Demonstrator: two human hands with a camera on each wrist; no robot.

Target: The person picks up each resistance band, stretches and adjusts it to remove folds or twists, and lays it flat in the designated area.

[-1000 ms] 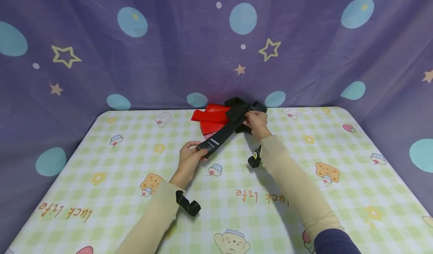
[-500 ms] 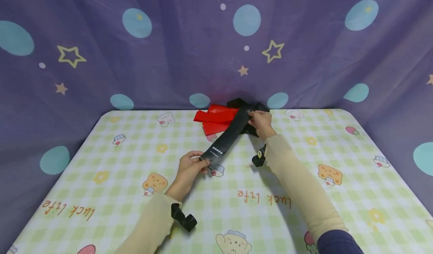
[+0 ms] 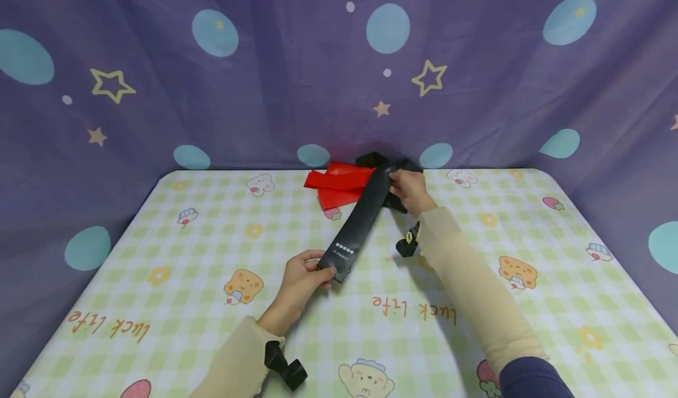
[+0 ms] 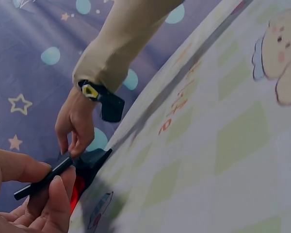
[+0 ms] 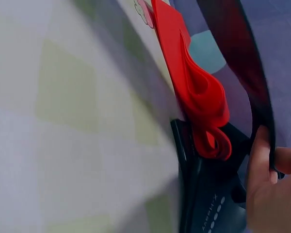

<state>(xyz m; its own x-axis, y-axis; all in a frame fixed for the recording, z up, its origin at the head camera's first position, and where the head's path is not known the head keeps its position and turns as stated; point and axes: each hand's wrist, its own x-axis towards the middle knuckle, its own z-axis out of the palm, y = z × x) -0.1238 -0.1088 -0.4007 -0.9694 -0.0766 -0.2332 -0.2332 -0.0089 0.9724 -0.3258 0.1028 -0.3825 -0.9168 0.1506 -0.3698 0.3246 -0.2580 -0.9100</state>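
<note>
Black band [image 3: 361, 218]: pinched by left hand [image 3: 299, 277] and right hand [image 3: 411, 189], not yet laid down. Red band [image 3: 340, 183], X-Heavy band [image 5: 214, 191]: on worktop [image 3: 296, 227], unheld. Seemingly midway.

Looks rubbery along the long flat black band [image 3: 360, 224], smooth with a dull sheen. Glossier on the folded bright-red rubbery band [image 3: 339, 182], smooth near the middle of the table's [image 3: 222, 171] far edge. Smooth, faintly shiny on the folded black band [image 5: 213, 194] beside it. Smooth, matt on the green-and-white checked tablecloth [image 3: 185, 251]; creased cloth on the purple star-printed backdrop [image 3: 296, 74] behind that edge. Matt fabric on the beige sleeve [image 3: 471, 286].
</note>
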